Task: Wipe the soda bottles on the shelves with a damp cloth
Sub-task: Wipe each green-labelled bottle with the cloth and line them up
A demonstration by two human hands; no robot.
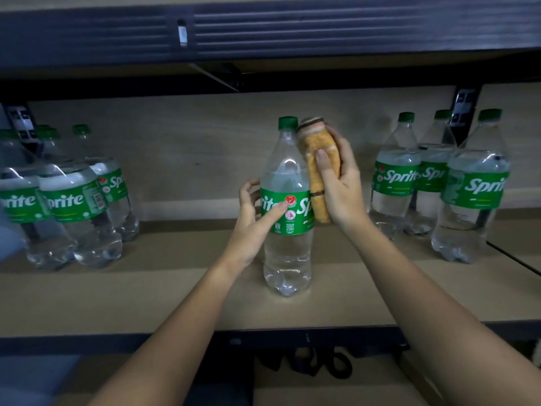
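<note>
Bottle in work: the centre bottle (288, 206) stands alone on the shelf (175, 300).
Left hand (251, 218): steadies its label, thumb and fingers around it.
Right hand (336, 183): presses the folded cloth (317, 159) on its right shoulder.
Progress: wiping seems midway; side groups (67, 197) perhaps wait.

Dark metal shelving with pale wooden boards

A dark ribbed beam (263, 27) with a small metal clip (182, 33) runs overhead; below the front edge of the shelf board (146, 300), black scissors (322, 363) lie on a lower level.

Clear green-capped Sprite bottle (287, 206) stands upright mid-shelf, folded orange cloth (319, 168) pressed against its right side
</note>
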